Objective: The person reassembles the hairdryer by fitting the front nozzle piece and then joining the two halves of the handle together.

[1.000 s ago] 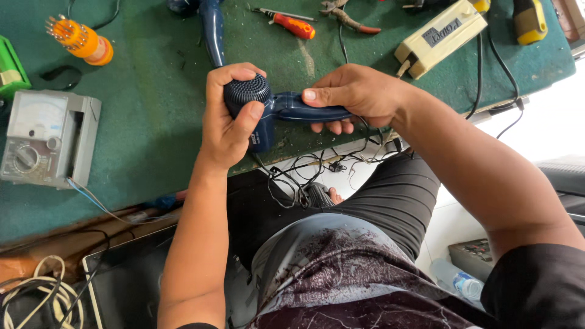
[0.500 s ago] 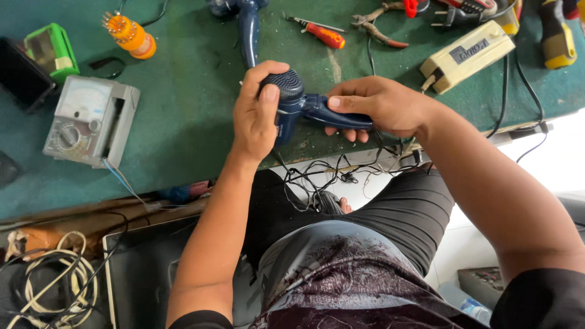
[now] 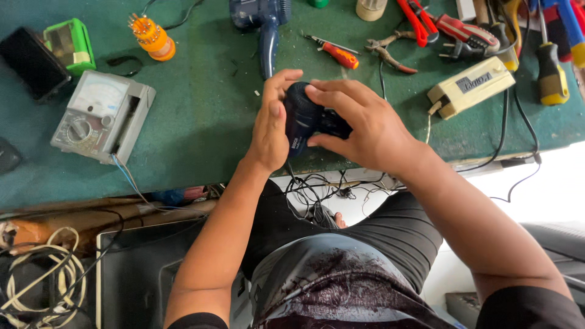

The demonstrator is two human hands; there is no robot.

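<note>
Hands [image 3: 323,125] gripping hairdryer [image 3: 304,116], multimeter [image 3: 100,116] nearby

Colours noted at the green bench [image 3: 201,122].

Dark navy hair dryer [image 3: 304,119] in hand; second blue dryer [image 3: 262,18]; grey meter [image 3: 100,116] with white dial; orange bit holder [image 3: 149,36]; cream box [image 3: 469,85]; red-handled pliers [image 3: 420,21]; green-cased device [image 3: 70,42].
</note>
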